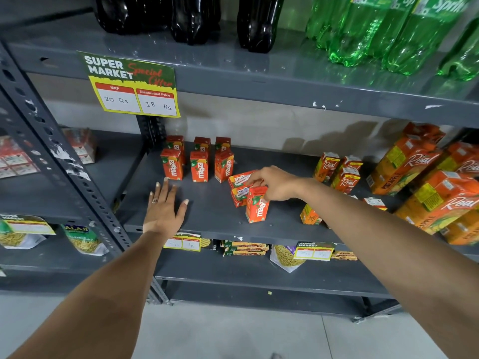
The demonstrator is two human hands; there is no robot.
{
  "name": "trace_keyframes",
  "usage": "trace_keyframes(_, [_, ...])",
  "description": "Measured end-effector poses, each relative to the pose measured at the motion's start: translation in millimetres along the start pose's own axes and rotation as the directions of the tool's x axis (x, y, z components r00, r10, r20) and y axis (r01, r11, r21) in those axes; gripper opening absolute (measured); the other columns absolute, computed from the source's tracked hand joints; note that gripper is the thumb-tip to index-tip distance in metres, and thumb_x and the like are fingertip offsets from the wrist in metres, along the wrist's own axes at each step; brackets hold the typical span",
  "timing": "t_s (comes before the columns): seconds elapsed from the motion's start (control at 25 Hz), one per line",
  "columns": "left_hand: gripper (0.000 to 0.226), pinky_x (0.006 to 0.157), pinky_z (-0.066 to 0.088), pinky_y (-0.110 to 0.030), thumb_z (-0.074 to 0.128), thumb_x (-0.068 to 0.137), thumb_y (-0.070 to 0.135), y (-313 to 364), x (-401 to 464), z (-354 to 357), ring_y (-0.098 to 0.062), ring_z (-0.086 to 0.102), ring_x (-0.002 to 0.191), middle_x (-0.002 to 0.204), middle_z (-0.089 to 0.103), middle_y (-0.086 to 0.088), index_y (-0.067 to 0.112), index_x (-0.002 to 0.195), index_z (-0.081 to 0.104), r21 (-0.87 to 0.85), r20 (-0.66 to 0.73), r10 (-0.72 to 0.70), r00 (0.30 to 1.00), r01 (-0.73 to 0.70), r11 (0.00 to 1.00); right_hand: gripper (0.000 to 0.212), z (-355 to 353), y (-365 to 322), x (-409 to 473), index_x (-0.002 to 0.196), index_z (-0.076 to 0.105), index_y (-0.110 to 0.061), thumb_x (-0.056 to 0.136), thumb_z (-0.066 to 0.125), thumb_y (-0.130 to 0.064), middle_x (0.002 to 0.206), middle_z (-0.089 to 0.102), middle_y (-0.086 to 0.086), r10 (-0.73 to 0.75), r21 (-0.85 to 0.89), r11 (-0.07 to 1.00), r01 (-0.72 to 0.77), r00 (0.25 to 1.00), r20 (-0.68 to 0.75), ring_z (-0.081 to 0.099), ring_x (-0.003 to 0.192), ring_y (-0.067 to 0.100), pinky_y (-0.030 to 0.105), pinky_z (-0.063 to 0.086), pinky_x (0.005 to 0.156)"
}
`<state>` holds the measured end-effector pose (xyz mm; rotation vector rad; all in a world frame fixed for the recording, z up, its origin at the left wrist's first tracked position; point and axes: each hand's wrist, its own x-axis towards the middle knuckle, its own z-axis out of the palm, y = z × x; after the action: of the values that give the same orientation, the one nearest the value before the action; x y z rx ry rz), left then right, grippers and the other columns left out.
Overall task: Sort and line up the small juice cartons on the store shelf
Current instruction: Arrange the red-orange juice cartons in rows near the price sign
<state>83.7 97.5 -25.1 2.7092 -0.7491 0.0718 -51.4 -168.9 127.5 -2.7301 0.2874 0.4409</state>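
Several small red Maaza cartons [199,165] stand upright in two rows at the back left of the grey middle shelf [212,211]. My right hand [276,183] grips the top of one upright Maaza carton [256,206] near the shelf's middle. Two more Maaza cartons [239,181] lie on their sides just behind it. My left hand [164,206] rests flat on the shelf with fingers spread, in front of the rows and holding nothing. Small Real juice cartons [346,177] stand to the right, and others [311,216] lie near my right forearm.
Large orange Real pineapple cartons [414,164] lean at the shelf's right end. Dark and green soda bottles [363,29] fill the shelf above, where a price sign [132,85] hangs. Snack packets [83,239] sit on the lower shelves. A perforated steel upright [64,161] stands at left.
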Motion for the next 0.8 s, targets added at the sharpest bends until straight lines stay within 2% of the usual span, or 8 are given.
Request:
trace_keyframes(0.12, [0.067,0.12,-0.004,-0.04,0.025,0.098,0.051,0.1,0.0,0.2,-0.025,-0.008,0.148,0.161,-0.002,-0.007,0.01,0.15,0.021,0.003,0.003,-0.001,1.0,0.001,1.0,0.058,-0.2,-0.3,-0.8,0.133,0.057,-0.02,0.081,0.077,-0.006,0.138,0.052,0.005,-0.008,-0.061,0.998,0.009,1.0,0.02,0.054,0.122,0.022,0.035,0.053,0.094])
trace_keyframes(0.24, [0.067,0.119,-0.005,-0.039,0.025,0.098,0.052,-0.2,0.2,0.1,-0.025,-0.009,0.148,0.161,-0.003,-0.007,0.011,0.151,0.021,0.007,0.01,-0.003,1.0,0.003,1.0,0.06,1.0,-0.8,0.1,0.134,0.054,-0.018,0.08,0.08,-0.012,0.135,0.055,0.006,-0.002,-0.071,0.997,0.002,1.0,0.006,0.055,0.119,0.021,0.037,0.052,0.096])
trace_keyframes(0.36, [0.068,0.119,-0.005,-0.039,0.023,0.097,0.053,0.1,-0.1,-0.1,-0.024,-0.01,0.148,0.161,-0.004,-0.006,0.012,0.151,0.019,0.017,0.016,-0.005,1.0,0.005,1.0,0.074,0.8,-0.8,-0.5,0.142,0.045,-0.023,0.079,0.08,-0.01,0.139,0.051,0.005,-0.002,-0.086,0.996,0.005,1.0,0.03,0.053,0.123,0.023,0.04,0.051,0.097])
trace_keyframes(0.48, [0.069,0.119,-0.005,-0.039,0.021,0.097,0.054,-0.1,1.0,-0.3,-0.023,-0.01,0.147,0.161,-0.005,-0.006,0.012,0.151,0.018,0.033,0.024,-0.005,1.0,0.004,0.999,0.086,-5.2,-1.1,-3.6,0.147,0.034,-0.035,0.079,0.075,-0.001,0.145,0.042,0.003,-0.035,-0.129,0.99,0.048,0.994,0.1,0.044,0.13,0.025,0.042,0.048,0.098])
trace_keyframes(0.64, [0.069,0.119,-0.006,-0.039,0.021,0.097,0.055,-0.3,0.4,-0.5,-0.023,-0.01,0.147,0.161,-0.004,-0.006,0.013,0.151,0.018,0.036,0.023,-0.004,1.0,0.003,0.999,0.063,-2.2,0.8,-1.5,0.128,0.056,-0.042,0.083,0.071,-0.001,0.143,0.04,0.001,-0.056,-0.147,0.986,0.077,0.988,0.141,0.044,0.127,0.025,0.04,0.05,0.096])
trace_keyframes(0.8, [0.068,0.119,-0.006,-0.039,0.022,0.097,0.054,0.0,-0.4,-0.5,-0.023,-0.01,0.147,0.161,-0.003,-0.006,0.013,0.151,0.017,0.03,0.02,-0.005,1.0,0.005,1.0,0.053,1.0,2.3,-0.5,0.124,0.061,-0.039,0.085,0.072,-0.005,0.143,0.042,0.0,-0.071,-0.117,0.99,0.085,0.99,0.123,0.044,0.127,0.023,0.037,0.049,0.097])
